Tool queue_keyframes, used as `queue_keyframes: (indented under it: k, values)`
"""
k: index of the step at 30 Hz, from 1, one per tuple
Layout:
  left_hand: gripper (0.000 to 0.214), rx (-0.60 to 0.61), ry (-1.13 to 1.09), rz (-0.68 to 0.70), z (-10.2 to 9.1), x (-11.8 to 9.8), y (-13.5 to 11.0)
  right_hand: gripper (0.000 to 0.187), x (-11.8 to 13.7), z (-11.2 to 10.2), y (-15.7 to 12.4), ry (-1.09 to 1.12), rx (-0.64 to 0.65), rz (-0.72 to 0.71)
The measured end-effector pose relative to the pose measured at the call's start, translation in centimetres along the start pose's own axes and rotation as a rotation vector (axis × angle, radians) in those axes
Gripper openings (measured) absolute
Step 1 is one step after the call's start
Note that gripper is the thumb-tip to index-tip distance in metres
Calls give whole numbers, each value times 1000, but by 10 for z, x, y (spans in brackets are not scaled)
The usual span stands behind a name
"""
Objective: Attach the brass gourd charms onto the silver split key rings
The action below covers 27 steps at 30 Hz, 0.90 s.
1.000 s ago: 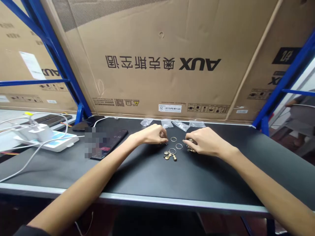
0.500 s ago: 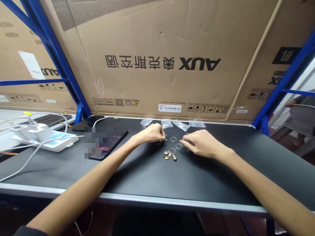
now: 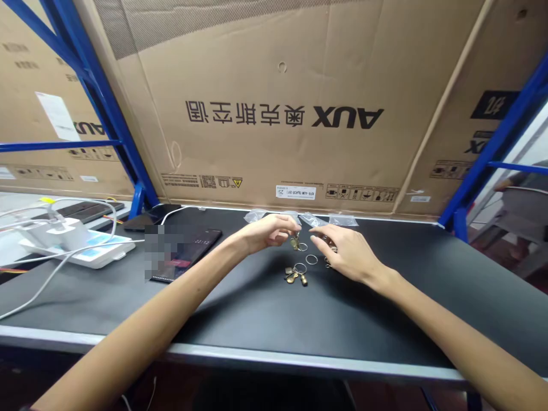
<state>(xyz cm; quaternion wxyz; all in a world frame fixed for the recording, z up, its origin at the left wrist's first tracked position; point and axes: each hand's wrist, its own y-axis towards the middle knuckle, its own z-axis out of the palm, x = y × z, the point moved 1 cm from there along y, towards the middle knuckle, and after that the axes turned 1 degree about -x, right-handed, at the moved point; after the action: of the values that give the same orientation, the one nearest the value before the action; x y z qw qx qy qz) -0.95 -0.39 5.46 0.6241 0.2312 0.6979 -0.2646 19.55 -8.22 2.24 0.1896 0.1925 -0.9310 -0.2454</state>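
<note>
Head view, the only one. Main risk sits at the pinch: the left hand point(image 3: 269, 234) is closed at the fingertips on a small brass charm point(image 3: 295, 244), and so small a piece, with so little finger contact, could slip if the grip eases or the fingers roll. Dropped there, it would land just beside a thin metal ring point(image 3: 302, 247), directly ahead of those fingertips, and could knock it along the table point(image 3: 385, 308). The right hand point(image 3: 346, 252) is open and relaxed, fingers reaching forward, holding nothing that can be seen. Just under its fingertips lie small brass pieces point(image 3: 329, 249); whether they touch, I cannot tell. A careless sweep of those fingers could scatter them or nudge a second loose ring point(image 3: 311, 259), just behind the fingertips. Nearer the wrists' side, between both hands, a brass charm cluster point(image 3: 295, 274) hangs together on another ring, lying flat; its parts look liable to snag anything pulled past them. Clear plastic bags point(image 3: 314, 220) sit just beyond both hands, close enough to catch a knuckle.
</note>
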Motion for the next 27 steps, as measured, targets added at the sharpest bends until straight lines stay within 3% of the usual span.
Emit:
queue_keyframes:
  k: [7,14,21,27]
  values:
    - [32,64,108,146,10,5,-3,32,7,1,0,136,-28,-11]
    - [37,76,6,231,24,11,-2,32,13,10,1,527,-8,105]
    - [38,60,-58,137,19,17,4,25,2,5,0,175,-127,20]
    - [30,87,-134,150,21,15,1,26,2,-1,0,95,-124,9]
